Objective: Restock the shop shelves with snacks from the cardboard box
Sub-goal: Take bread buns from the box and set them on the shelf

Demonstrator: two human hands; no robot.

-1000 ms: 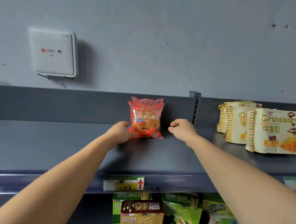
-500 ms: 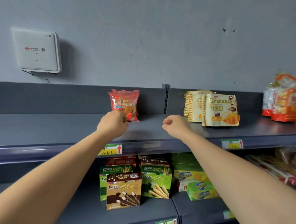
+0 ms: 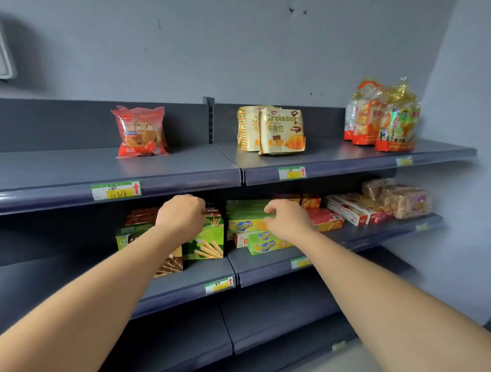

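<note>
A red bag of red bean bread [image 3: 140,132] stands upright on the top shelf [image 3: 110,174], leaning against the back panel. My left hand [image 3: 182,215] hangs in front of the second shelf, below the bag, fingers curled in and holding nothing. My right hand [image 3: 286,220] is level with it to the right, also loosely curled with nothing in it, in front of green biscuit boxes [image 3: 264,240]. No cardboard box is in view.
Croissant packs [image 3: 273,130] and wrapped snack bags [image 3: 383,119] stand further right on the top shelf. The second shelf [image 3: 192,286] holds wafer-stick boxes [image 3: 206,241], red boxes [image 3: 355,211] and bread loaves [image 3: 401,197]. A lower shelf [image 3: 272,331] is dark. A wall [image 3: 469,170] closes the right side.
Both hands have let go of the red bag and drawn back and down from the top shelf to the second shelf's level. The view has pulled back and turned right.
</note>
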